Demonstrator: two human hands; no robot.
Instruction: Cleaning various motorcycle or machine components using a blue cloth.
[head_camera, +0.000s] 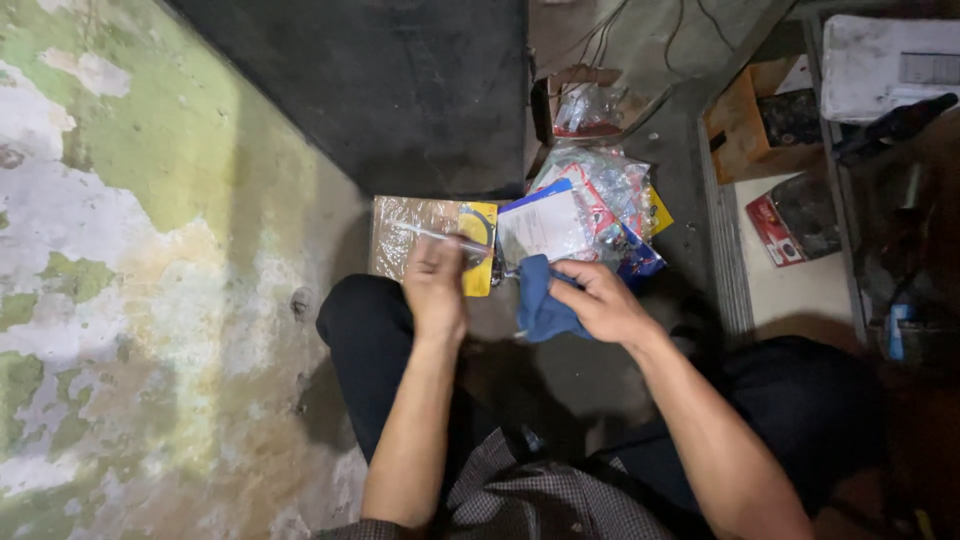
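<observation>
My left hand (435, 285) is closed around a thin shiny rod or wire (440, 237) that runs up to the left over a flat packet. My right hand (598, 298) grips a crumpled blue cloth (540, 300) just right of the left hand. A small dark metal part shows between the two hands, too small to identify. Both forearms reach forward over my dark trousers.
A brown and yellow flat packet (405, 222) lies on the floor ahead. Beside it sits a pile of clear plastic bags and a white and blue booklet (590, 205). A peeling green wall (120, 250) is at left. Shelves with boxes (790, 200) stand at right.
</observation>
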